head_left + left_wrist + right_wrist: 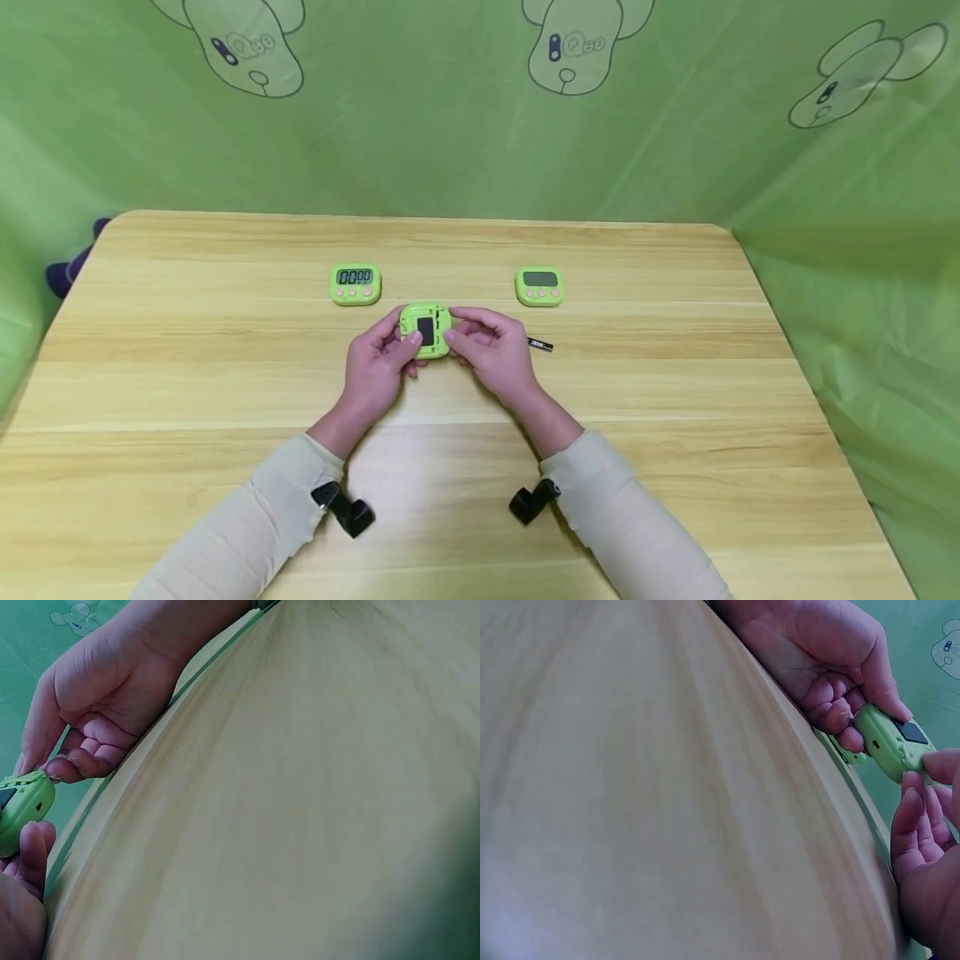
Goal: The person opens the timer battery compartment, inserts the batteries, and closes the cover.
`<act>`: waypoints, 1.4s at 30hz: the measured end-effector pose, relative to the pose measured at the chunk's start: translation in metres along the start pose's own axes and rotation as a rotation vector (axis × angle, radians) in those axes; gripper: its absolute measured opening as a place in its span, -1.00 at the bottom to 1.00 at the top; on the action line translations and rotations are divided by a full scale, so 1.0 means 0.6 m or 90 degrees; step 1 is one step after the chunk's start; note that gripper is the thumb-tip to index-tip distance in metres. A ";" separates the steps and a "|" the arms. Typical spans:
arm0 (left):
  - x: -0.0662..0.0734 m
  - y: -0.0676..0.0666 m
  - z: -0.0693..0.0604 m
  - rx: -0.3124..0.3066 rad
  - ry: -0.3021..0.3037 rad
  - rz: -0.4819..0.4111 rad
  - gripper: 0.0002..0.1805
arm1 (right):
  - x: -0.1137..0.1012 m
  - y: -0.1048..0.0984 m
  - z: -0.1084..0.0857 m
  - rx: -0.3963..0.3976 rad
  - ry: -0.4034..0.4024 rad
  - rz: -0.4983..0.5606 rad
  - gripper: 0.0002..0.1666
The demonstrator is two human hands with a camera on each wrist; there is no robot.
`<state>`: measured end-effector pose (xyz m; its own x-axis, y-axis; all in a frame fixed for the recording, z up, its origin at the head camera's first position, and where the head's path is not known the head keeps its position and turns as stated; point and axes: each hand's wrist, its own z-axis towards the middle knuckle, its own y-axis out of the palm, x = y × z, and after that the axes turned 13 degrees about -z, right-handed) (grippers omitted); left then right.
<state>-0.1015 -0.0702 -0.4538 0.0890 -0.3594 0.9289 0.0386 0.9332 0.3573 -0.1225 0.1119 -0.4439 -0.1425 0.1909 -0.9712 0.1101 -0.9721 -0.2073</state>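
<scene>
A light green digital timer [425,331] is held with its back up, showing a black rectangular pad and a recessed slot along its right side. My left hand [375,367] grips its left side, the thumb lying on the black pad. At the timer's right edge, my right hand [495,354] pinches with thumb and fingers. The right wrist view shows the timer [889,746] tilted between my left hand [829,660] and right hand [930,855]. Partly hidden behind my right hand is a thin black stick with white lettering, possibly a battery [542,344].
On the wooden table [660,375], a green timer [356,284] reading 00:00 lies at back left. Another green timer [539,286] with a blank screen lies at back right. A green curtain [450,150] hangs behind the table. Something dark purple [71,267] shows beyond the left edge.
</scene>
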 end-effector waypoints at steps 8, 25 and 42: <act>-0.003 -0.001 0.000 -0.003 0.008 0.009 -0.56 | -0.025 0.007 -0.008 0.050 -0.079 -0.063 -0.68; -0.005 -0.003 -0.001 -0.012 0.013 0.027 -0.55 | -0.001 -0.004 0.011 -0.024 0.067 -0.023 -0.55; 0.006 -0.003 -0.006 -0.037 -0.007 0.042 -0.50 | -0.001 -0.011 0.011 -0.089 0.103 -0.041 -0.75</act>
<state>-0.0979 -0.0733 -0.4517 0.0823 -0.2962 0.9516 0.0901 0.9531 0.2889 -0.1296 0.1170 -0.4411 0.0049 0.2821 -0.9594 0.2422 -0.9311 -0.2726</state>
